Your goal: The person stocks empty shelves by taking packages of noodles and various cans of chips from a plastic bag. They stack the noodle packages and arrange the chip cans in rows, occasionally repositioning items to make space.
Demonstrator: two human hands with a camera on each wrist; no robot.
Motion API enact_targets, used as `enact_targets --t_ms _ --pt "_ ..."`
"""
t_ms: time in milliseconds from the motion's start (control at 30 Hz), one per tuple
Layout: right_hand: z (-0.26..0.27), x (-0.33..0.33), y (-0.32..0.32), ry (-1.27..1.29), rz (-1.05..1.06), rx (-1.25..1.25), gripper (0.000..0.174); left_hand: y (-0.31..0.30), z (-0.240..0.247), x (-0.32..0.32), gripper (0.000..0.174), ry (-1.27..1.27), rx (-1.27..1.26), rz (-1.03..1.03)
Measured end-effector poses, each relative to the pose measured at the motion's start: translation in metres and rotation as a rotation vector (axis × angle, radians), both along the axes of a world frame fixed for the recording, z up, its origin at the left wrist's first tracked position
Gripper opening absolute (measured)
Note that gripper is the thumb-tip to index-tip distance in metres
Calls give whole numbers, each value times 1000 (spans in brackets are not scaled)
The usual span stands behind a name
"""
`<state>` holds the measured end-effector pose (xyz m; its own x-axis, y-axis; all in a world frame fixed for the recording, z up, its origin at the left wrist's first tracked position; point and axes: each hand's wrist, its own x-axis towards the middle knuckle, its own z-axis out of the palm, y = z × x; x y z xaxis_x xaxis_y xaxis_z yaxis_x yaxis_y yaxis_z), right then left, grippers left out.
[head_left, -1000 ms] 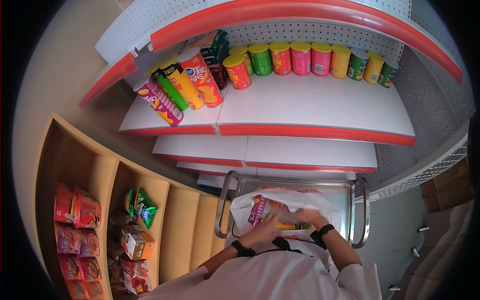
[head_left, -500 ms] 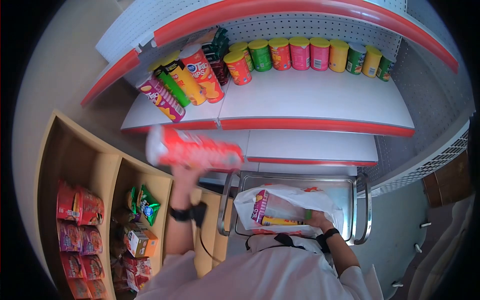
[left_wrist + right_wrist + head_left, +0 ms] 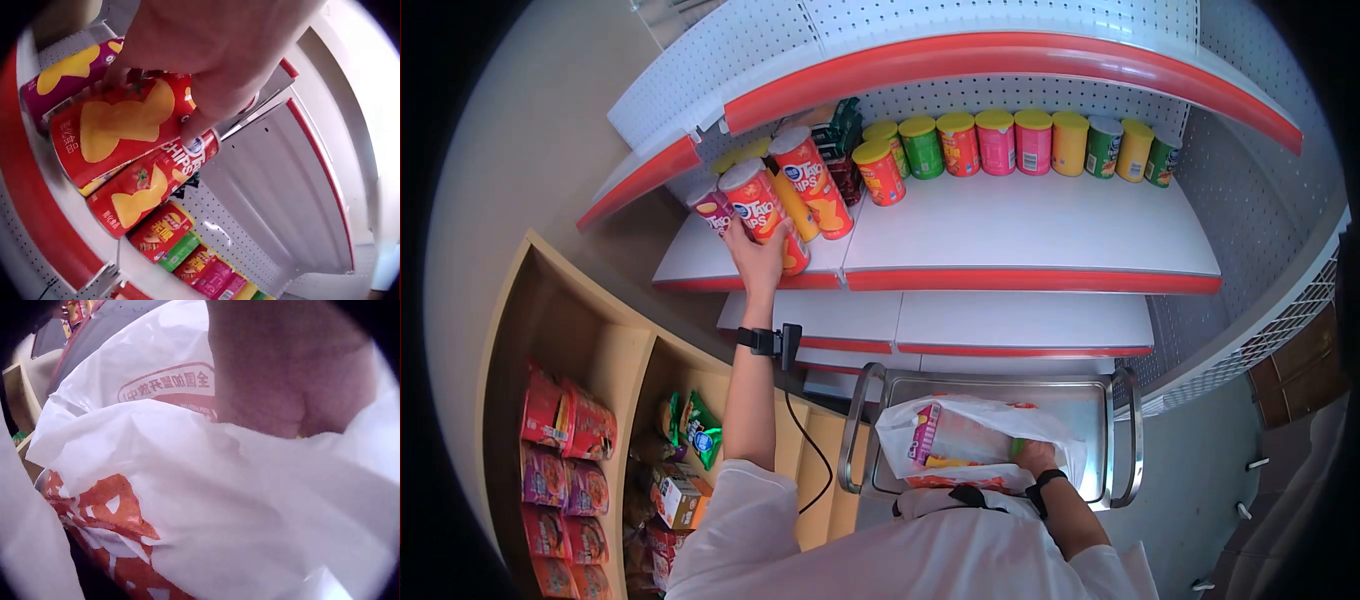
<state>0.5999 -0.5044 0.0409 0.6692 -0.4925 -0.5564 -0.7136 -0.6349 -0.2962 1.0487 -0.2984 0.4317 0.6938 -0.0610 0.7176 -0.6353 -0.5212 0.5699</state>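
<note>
At the left end of the shelf, my left hand (image 3: 757,258) grips a red potato chips can (image 3: 125,122), with the thumb and fingers on opposite sides of it. The can leans among a purple chips can (image 3: 65,81), a yellow one (image 3: 796,205) and another red one (image 3: 820,185). My right hand (image 3: 1037,457) reaches down into a white plastic bag (image 3: 980,408), its fingers next to something green (image 3: 1019,444). In the right wrist view the bag's side hides those fingers, so I cannot tell their hold. A purple can (image 3: 924,430) and a yellow can (image 3: 948,463) lie in the bag.
The bag sits on a metal cart (image 3: 1090,395) with raised handles (image 3: 862,430). Short lidded cans (image 3: 995,145) line the back of the shelf (image 3: 1020,230), under a red-edged upper shelf (image 3: 1020,65). A wooden rack (image 3: 625,345) with noodle tubs (image 3: 587,425) stands at left.
My left hand has taken a red chips can out of the bag and carried it up and left to the other tall cans on the shelf. My right hand stays in the bag.
</note>
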Motion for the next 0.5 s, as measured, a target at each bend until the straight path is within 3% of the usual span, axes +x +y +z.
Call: enact_targets --t_ms 100,300,367,500 --pt "-8 -2 -2 -11 16 -11 93 -5 -4 1 78 -19 -35 62" --pt "-8 4 1 -62 -56 -3 88 -6 -23 -2 81 -22 52 113" --pt "1 5 1 15 -21 36 78 -8 -24 -3 81 6 23 87" --pt "-16 0 3 -19 -10 29 85 -12 -29 0 78 2 -44 74"
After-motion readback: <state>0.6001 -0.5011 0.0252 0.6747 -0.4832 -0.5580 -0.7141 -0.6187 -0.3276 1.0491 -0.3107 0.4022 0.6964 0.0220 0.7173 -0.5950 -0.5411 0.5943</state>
